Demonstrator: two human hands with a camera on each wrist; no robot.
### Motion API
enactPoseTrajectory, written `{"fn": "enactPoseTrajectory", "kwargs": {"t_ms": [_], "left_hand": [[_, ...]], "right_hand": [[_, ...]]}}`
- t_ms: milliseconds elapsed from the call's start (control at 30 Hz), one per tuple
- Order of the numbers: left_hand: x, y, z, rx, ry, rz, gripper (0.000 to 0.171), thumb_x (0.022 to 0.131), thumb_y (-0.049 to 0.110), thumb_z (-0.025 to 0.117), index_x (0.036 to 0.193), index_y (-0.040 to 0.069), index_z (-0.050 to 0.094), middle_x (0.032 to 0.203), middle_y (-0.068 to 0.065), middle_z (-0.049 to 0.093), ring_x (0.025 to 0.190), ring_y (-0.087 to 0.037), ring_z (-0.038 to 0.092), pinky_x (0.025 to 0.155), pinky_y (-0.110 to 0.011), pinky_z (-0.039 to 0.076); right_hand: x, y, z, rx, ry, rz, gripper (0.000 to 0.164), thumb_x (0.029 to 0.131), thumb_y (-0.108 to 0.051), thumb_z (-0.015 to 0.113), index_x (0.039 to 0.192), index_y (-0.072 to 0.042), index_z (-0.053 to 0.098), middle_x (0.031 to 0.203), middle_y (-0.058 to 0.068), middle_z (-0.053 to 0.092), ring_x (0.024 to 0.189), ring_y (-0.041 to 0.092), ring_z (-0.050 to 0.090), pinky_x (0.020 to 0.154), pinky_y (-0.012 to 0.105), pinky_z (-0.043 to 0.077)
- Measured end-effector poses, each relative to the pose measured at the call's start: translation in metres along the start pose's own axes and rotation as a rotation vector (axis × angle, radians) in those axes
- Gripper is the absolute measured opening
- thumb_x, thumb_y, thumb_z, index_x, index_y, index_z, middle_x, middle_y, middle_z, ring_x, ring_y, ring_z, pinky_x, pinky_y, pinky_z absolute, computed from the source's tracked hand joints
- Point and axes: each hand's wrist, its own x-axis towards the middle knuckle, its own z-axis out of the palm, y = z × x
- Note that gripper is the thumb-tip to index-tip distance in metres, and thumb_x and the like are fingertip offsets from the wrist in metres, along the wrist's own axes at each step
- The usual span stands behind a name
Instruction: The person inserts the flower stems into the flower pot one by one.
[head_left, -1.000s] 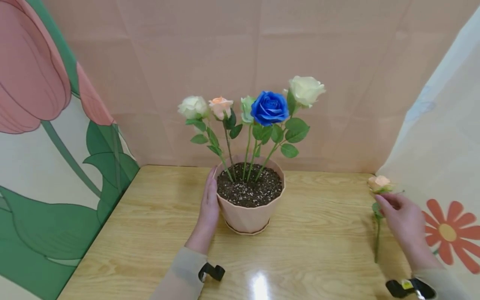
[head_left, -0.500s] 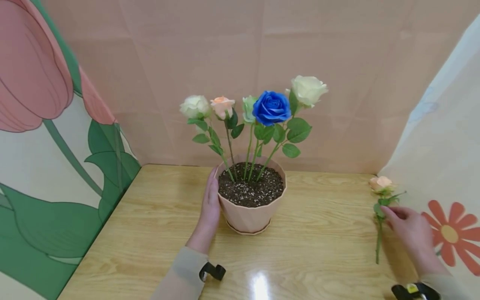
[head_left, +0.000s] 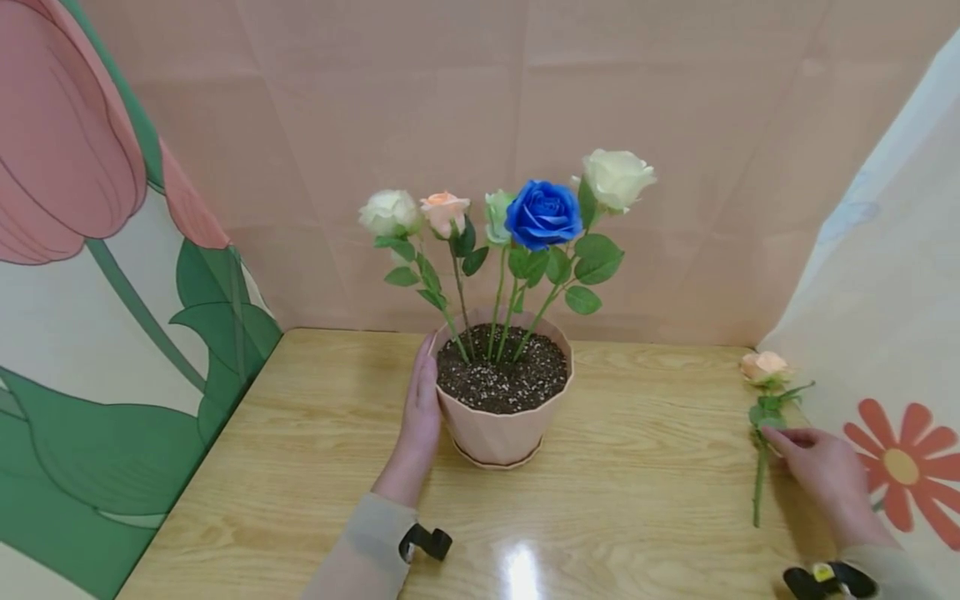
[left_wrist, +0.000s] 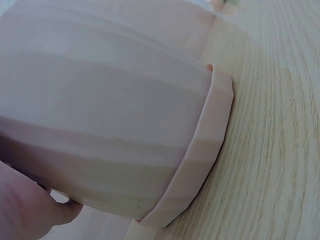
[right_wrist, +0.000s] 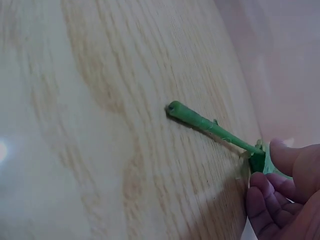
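A pink flowerpot (head_left: 495,429) full of dark soil stands on the wooden table, with several roses upright in it, among them a blue rose (head_left: 543,215). Against the pot's left side rests my left hand (head_left: 420,408), fingers straight; the left wrist view shows the pot wall (left_wrist: 100,95) and part of that hand (left_wrist: 30,205). At the right, a peach rose (head_left: 765,367) lies on the table, its bloom pointing away. My right hand (head_left: 821,471) pinches it by the leafy stem between thumb and fingers. The cut stem end (right_wrist: 185,114) shows in the right wrist view.
The wooden table (head_left: 300,483) ends at a pink cloth backdrop (head_left: 330,150). A printed tulip panel (head_left: 67,142) borders the left side, and a pale cloth with a printed orange flower (head_left: 900,467) borders the right. The pot sits in a shallow saucer (left_wrist: 195,165).
My right hand has moved down from just below the peach bloom to lower on the leafy stem. The rose has barely shifted. My left hand stays against the pot.
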Motion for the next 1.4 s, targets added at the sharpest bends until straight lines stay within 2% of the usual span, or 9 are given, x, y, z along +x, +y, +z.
{"fn": "enactPoseTrajectory", "kwargs": {"t_ms": [200,367,600,700,867,1067,1300,1400], "left_hand": [[0.0,0.001,0.0,-0.001,0.003,-0.004,0.065,0.12,0.053,0.025,0.177,0.021,0.023,0.182,-0.002,0.023,0.167,-0.027,0.017,0.135,-0.055,0.012],[0.0,0.001,0.0,-0.002,0.003,0.001,0.066,0.12,0.053,0.025,0.177,0.02,0.023,0.182,-0.003,0.023,0.167,-0.027,0.018,0.135,-0.055,0.012],[0.001,0.0,0.0,-0.002,0.001,0.013,0.066,0.12,0.051,0.026,0.177,0.018,0.024,0.182,-0.004,0.024,0.167,-0.027,0.019,0.135,-0.053,0.013],[0.001,0.0,0.001,-0.006,0.003,0.011,0.066,0.12,0.051,0.026,0.177,0.018,0.024,0.182,-0.004,0.024,0.167,-0.027,0.019,0.135,-0.053,0.013],[0.002,-0.001,0.0,0.0,0.003,-0.004,0.066,0.12,0.053,0.025,0.177,0.02,0.023,0.182,-0.003,0.023,0.167,-0.027,0.018,0.135,-0.055,0.012],[0.002,-0.001,0.0,0.006,0.003,-0.001,0.066,0.12,0.053,0.025,0.177,0.02,0.023,0.182,-0.003,0.023,0.167,-0.028,0.017,0.135,-0.056,0.011],[0.001,0.001,0.0,0.006,0.003,-0.008,0.065,0.12,0.052,0.025,0.177,0.021,0.024,0.182,-0.002,0.024,0.167,-0.026,0.018,0.135,-0.054,0.013],[0.0,0.002,0.0,0.009,0.002,0.0,0.065,0.121,0.051,0.025,0.177,0.02,0.023,0.182,-0.003,0.023,0.167,-0.027,0.018,0.135,-0.056,0.012]], "right_hand": [[0.008,0.003,0.0,0.003,-0.021,-0.033,0.072,0.107,-0.057,0.068,0.126,0.012,0.072,0.089,0.011,0.074,0.081,0.027,0.064,0.064,0.035,0.05],[0.012,0.002,0.0,0.013,-0.079,-0.031,0.072,0.105,-0.06,0.07,0.116,0.011,0.076,0.082,0.004,0.075,0.079,0.023,0.066,0.066,0.033,0.05],[0.01,-0.003,0.0,-0.042,-0.069,-0.081,0.061,0.106,-0.062,0.066,0.085,-0.006,0.08,0.074,-0.002,0.073,0.076,0.02,0.062,0.073,0.037,0.042],[0.01,-0.005,0.001,-0.069,-0.082,-0.081,0.059,0.106,-0.06,0.068,0.079,-0.009,0.078,0.072,-0.002,0.072,0.075,0.021,0.059,0.072,0.038,0.041],[0.012,-0.009,-0.001,-0.067,-0.124,-0.066,0.055,0.105,-0.055,0.071,0.081,-0.007,0.079,0.073,0.0,0.072,0.077,0.022,0.06,0.073,0.039,0.042],[0.011,-0.014,0.001,-0.073,-0.144,-0.038,0.055,0.107,-0.052,0.069,0.08,-0.006,0.078,0.073,0.002,0.071,0.078,0.024,0.06,0.073,0.04,0.043],[0.013,-0.015,0.0,-0.084,-0.192,-0.076,0.05,0.107,-0.046,0.07,0.077,-0.006,0.075,0.072,0.003,0.07,0.073,0.024,0.061,0.068,0.037,0.044],[0.017,-0.013,-0.001,-0.034,-0.222,-0.076,0.048,0.106,-0.044,0.072,0.081,-0.003,0.077,0.073,0.002,0.072,0.071,0.021,0.065,0.066,0.034,0.051]]}}
